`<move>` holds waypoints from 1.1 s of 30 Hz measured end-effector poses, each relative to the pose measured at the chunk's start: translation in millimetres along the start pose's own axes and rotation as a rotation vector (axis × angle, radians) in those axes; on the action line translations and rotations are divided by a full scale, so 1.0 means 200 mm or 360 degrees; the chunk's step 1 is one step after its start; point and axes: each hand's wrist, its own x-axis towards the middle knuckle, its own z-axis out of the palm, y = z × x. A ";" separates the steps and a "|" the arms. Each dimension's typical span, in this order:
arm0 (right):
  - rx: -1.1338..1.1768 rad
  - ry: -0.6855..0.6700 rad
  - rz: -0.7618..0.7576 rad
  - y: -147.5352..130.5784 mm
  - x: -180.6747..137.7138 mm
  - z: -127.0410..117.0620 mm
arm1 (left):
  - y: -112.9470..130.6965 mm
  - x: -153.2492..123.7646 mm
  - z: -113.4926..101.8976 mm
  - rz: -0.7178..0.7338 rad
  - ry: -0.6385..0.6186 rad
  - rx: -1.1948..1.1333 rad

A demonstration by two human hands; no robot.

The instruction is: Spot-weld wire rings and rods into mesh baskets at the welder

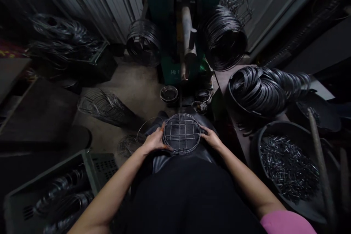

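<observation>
A round wire grille [182, 133], a metal ring crossed by a grid of thin rods, lies flat on my lap over a dark apron. My left hand [154, 141] grips its left rim with fingers curled over the edge. My right hand [211, 137] holds the right rim the same way. Just ahead stands a green welding machine [184, 25] with a vertical electrode arm whose tip [186, 77] glows faintly.
Piles of black metal rings [267, 87] lie on the right bench, beside a dark basin of short rods [287, 166]. Wire coils [225, 38] hang by the machine. Small bowls [169, 94] sit at its base. Finished wire cages [105, 106] lie on the left floor, a metal crate [59, 190] nearer.
</observation>
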 end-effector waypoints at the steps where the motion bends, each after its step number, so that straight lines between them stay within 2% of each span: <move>1: -0.0009 0.0016 -0.0013 0.00 0.00 0.00 | 0.02 0.00 0.01 -0.0048 -0.0013 0.0072; 4: -0.0028 0.0078 -0.0029 -0.01 0.00 0.02 | 0.05 0.00 0.01 -0.0105 -0.0010 0.0166; 6: -0.0008 0.0102 -0.0040 -0.02 -0.01 0.02 | 0.05 0.00 0.02 -0.0056 0.0010 0.0090; 11: 0.0103 0.0095 -0.0110 -0.02 -0.07 0.01 | -0.06 -0.05 0.01 0.0347 -0.0067 -0.0581; 12: 0.0108 0.0130 -0.0094 -0.02 -0.08 0.00 | -0.09 -0.06 0.00 0.0322 -0.0107 -0.0720; 14: 0.0111 0.0271 -0.0039 -0.03 -0.09 0.00 | -0.14 -0.09 -0.03 0.0116 -0.0103 -0.0969; 17: 0.0145 0.0403 -0.0027 -0.06 -0.09 0.01 | -0.14 -0.08 -0.06 -0.0205 0.0085 -0.1266; 21: 0.0145 0.0394 -0.0115 -0.11 -0.09 0.06 | -0.05 -0.04 -0.02 -0.0206 0.0176 -0.1471; 25: 0.0031 0.0506 -0.0292 -0.12 -0.10 0.08 | 0.01 -0.02 0.02 -0.0159 0.0214 -0.1468; 28: -0.0064 0.0445 -0.0340 -0.12 -0.10 0.08 | 0.01 -0.02 0.01 -0.0140 0.0266 -0.1226; 33: -0.0093 0.0354 -0.0296 -0.12 -0.08 0.08 | 0.00 0.01 0.00 -0.0098 0.0223 -0.0903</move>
